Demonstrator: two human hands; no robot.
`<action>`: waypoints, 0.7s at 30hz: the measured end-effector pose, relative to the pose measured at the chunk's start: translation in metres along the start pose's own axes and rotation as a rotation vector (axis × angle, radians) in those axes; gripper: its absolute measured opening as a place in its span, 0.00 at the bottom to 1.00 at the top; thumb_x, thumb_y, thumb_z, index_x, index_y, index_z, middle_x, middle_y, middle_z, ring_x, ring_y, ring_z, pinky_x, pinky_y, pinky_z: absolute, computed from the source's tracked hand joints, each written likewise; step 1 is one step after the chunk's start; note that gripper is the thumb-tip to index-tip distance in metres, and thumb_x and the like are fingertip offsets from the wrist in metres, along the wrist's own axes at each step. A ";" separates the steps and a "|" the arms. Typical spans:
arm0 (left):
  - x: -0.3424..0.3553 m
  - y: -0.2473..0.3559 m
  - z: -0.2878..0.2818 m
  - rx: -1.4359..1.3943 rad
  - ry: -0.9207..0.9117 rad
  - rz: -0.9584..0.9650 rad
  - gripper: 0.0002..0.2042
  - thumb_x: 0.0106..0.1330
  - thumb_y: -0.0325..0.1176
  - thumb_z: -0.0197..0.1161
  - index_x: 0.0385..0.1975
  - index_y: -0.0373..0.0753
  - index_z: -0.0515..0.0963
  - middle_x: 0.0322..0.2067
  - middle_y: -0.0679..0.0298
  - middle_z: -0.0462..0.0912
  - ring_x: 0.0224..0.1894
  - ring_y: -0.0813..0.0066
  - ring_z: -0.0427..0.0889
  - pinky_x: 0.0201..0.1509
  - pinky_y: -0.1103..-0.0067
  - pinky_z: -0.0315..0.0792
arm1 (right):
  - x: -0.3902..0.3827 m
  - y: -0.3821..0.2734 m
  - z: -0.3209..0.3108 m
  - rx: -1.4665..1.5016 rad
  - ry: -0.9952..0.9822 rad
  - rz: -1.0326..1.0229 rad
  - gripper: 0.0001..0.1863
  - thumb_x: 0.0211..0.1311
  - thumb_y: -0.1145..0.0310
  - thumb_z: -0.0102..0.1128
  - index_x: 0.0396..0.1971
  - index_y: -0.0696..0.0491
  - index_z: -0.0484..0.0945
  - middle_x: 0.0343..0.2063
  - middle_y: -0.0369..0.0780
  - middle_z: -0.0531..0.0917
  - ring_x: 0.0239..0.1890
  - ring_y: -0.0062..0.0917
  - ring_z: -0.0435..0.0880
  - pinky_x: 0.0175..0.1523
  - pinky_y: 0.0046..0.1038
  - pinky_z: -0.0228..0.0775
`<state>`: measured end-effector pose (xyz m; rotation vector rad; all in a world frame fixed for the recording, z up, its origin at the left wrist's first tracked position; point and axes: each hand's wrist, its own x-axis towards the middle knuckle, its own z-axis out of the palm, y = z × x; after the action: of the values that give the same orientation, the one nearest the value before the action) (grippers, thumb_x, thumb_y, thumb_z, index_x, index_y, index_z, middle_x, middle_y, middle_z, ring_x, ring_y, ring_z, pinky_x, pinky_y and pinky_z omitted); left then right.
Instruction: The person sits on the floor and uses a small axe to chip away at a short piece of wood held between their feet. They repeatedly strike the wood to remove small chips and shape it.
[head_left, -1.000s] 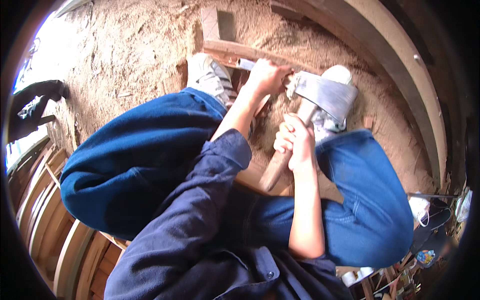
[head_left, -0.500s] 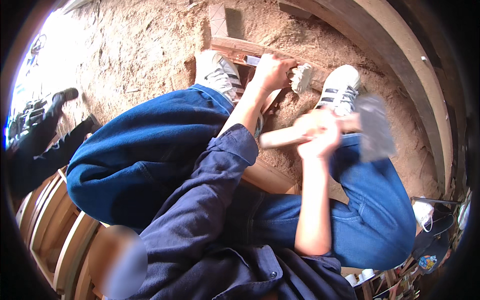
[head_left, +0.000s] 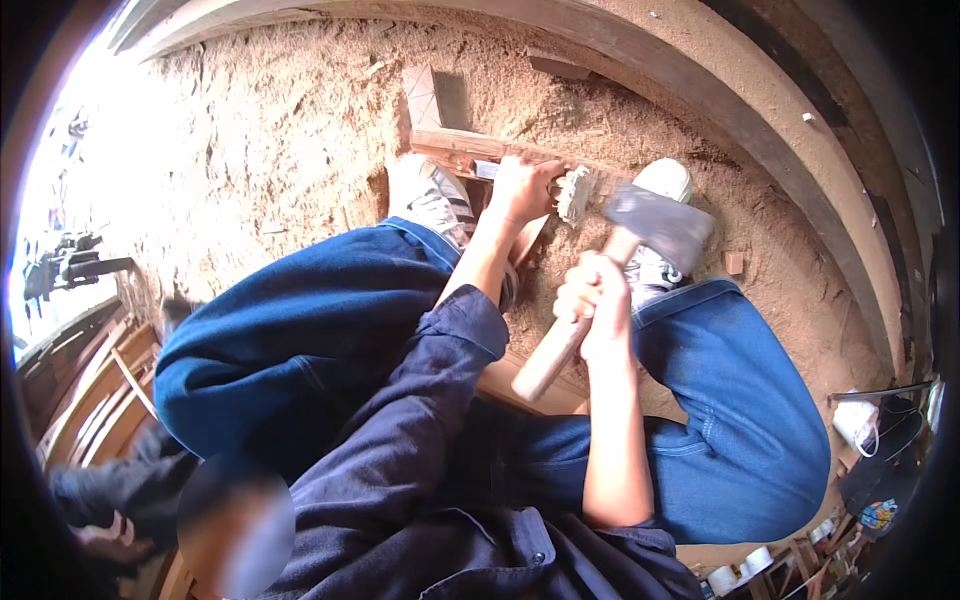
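Note:
My left hand (head_left: pixel 525 190) is closed around a chisel, whose pale, frayed handle end (head_left: pixel 573 195) sticks out to the right of my fist. A light flat piece, perhaps its blade, shows left of my fingers. Beneath that hand a reddish timber (head_left: pixel 440 141) lies on the ground between my shoes. My right hand (head_left: pixel 597 300) grips the wooden handle of a hatchet with a broad grey head (head_left: pixel 660 225). The head is up near my right shoe (head_left: pixel 665 178), to the right of the chisel and apart from it, partly covering the shoe.
A pale block (head_left: pixel 422 97) stands at the timber's far left end. Sawdust covers the ground (head_left: pixel 290 130), with a small wood block (head_left: pixel 733 262) on the right. Long curved beams (head_left: pixel 800 150) run along the far right. Another person's dark-clothed leg (head_left: pixel 125 485) is at lower left, beside curved wooden pieces (head_left: pixel 95 385).
The hatchet has swung left and its head has turned to point away from me. My left hand keeps its hold on the chisel. The other person has moved nearer, at lower left.

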<state>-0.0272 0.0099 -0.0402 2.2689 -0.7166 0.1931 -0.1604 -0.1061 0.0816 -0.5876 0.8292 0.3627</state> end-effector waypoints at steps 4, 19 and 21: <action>-0.001 0.007 0.006 0.032 -0.084 -0.072 0.07 0.45 0.34 0.63 0.25 0.43 0.79 0.18 0.57 0.79 0.24 0.57 0.81 0.31 0.67 0.73 | 0.007 -0.015 -0.008 0.053 -0.086 -0.397 0.16 0.63 0.62 0.46 0.15 0.45 0.59 0.07 0.27 0.57 0.06 0.12 0.55 0.14 0.19 0.55; -0.004 0.004 0.009 0.012 -0.097 -0.075 0.08 0.45 0.32 0.64 0.27 0.46 0.81 0.19 0.60 0.80 0.23 0.59 0.81 0.30 0.68 0.74 | 0.009 0.017 -0.003 0.091 -0.144 -0.236 0.17 0.62 0.61 0.45 0.15 0.44 0.56 0.06 0.27 0.54 0.07 0.16 0.53 0.18 0.22 0.54; -0.008 -0.001 0.011 0.046 -0.103 -0.020 0.08 0.45 0.33 0.63 0.27 0.47 0.82 0.18 0.59 0.80 0.22 0.59 0.80 0.29 0.68 0.74 | 0.019 -0.001 -0.010 0.015 -0.065 0.144 0.17 0.62 0.62 0.48 0.14 0.44 0.58 0.07 0.25 0.54 0.07 0.13 0.53 0.15 0.20 0.52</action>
<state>-0.0340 0.0065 -0.0518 2.3424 -0.7498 0.0840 -0.1539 -0.1114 0.0617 -0.5011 0.8128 0.5038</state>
